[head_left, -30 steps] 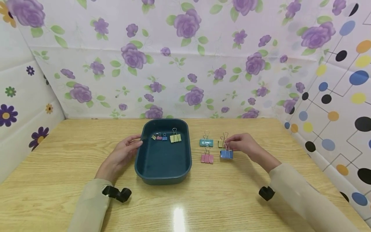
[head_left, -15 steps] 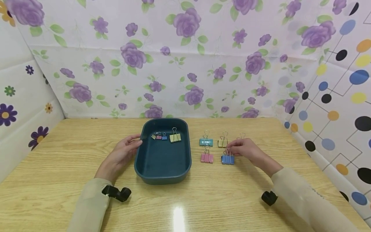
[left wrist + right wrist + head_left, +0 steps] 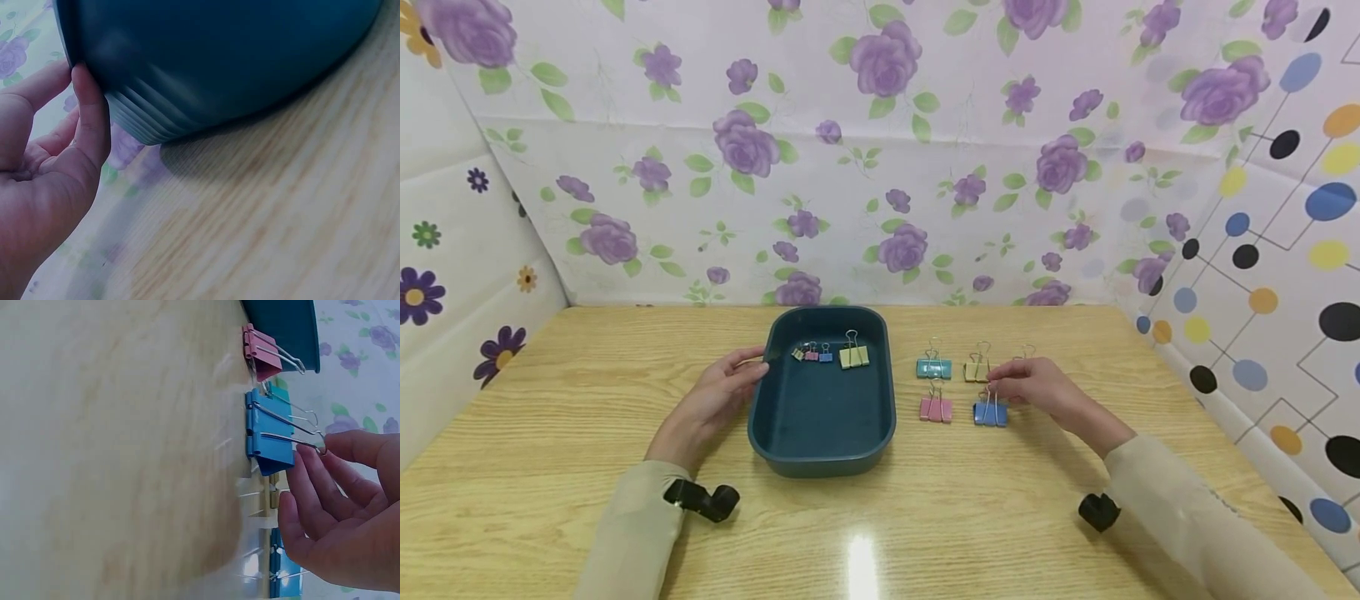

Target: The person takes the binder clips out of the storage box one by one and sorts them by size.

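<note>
My right hand (image 3: 1037, 385) pinches the wire handle of a blue binder clip (image 3: 990, 414) between thumb and finger. In the right wrist view that blue binder clip (image 3: 269, 434) stands on the table with its handles toward the fingers. A pink binder clip (image 3: 936, 410) is to its left; behind are a teal one (image 3: 933, 369) and a yellow one (image 3: 976, 371). Another clip (image 3: 286, 569) is mostly hidden behind the right hand in the head view. My left hand (image 3: 718, 396) grips the left rim of a dark teal tray (image 3: 822, 463) with thumb and fingers.
Inside the tray, near its far end, lie a larger yellow binder clip (image 3: 853, 357) and three small ones: yellow (image 3: 798, 354), pink (image 3: 812, 356) and blue (image 3: 826, 357). The wooden table (image 3: 985, 517) ends at a flowered cloth wall (image 3: 850, 208).
My right hand has come slightly toward the near right with the blue binder clip, settling beside the pink one, then hardly moved. Handles of the clip behind it have come into view. The left hand stays.
</note>
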Demonstrator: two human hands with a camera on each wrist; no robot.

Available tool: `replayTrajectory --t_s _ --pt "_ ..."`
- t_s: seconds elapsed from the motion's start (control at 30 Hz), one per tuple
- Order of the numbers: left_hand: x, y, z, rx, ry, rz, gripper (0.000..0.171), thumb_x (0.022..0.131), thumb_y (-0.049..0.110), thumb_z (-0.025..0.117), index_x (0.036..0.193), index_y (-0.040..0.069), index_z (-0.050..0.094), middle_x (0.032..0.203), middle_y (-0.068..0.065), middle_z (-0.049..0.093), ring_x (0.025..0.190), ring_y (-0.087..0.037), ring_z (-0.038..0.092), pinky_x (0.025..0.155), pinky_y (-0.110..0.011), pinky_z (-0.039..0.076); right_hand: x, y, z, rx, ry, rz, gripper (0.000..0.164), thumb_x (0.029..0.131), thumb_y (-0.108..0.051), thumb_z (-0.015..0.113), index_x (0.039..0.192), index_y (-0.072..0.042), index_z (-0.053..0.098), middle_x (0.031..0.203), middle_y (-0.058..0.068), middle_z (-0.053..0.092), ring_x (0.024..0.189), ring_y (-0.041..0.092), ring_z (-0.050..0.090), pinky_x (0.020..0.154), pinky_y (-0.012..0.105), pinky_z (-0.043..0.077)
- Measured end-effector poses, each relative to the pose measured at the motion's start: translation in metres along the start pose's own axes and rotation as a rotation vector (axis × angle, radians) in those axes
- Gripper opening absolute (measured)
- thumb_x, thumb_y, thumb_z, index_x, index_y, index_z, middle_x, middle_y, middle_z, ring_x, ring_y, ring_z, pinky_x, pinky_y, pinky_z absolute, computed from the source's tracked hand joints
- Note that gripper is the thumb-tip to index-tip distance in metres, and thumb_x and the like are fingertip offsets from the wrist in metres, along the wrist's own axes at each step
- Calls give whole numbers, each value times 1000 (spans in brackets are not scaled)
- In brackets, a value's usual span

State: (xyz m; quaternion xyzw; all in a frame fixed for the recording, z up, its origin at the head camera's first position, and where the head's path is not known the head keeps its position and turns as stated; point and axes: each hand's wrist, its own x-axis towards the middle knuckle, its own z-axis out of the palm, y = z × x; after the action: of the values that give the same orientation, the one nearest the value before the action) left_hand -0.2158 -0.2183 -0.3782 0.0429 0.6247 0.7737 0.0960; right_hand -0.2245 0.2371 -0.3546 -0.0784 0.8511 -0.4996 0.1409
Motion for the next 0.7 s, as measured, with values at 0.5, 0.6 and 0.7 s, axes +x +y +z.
replayTrajectory --t_s 0.5,0.6,0.7 --pt "0 -1 -1 -4 1 -11 53 98 6 56 141 -10 29 106 -2 64 95 -9 61 84 -21 50 12 -37 -10 -22 30 -32 40 97 -20 59 129 5 56 125 19 60 113 31 57 100 49 41" --pt "0 -1 0 -6 2 -12 53 98 6 56 141 -10 29 105 -2 64 95 -10 61 84 -21 49 19 -51 -10 -27 29 -46 38 98 -20 58 129 3 56 126 20 59 114 31 57 102 48 40" --pt "0 0 0 2 5 -14 54 98 7 56 141 -10 29 105 -2 64 96 -10 61 84 -20 49 26 -64 -8 -43 26 -45 35 99 -21 57 127 1 58 125 19 60 113 31 57 101 46 41"
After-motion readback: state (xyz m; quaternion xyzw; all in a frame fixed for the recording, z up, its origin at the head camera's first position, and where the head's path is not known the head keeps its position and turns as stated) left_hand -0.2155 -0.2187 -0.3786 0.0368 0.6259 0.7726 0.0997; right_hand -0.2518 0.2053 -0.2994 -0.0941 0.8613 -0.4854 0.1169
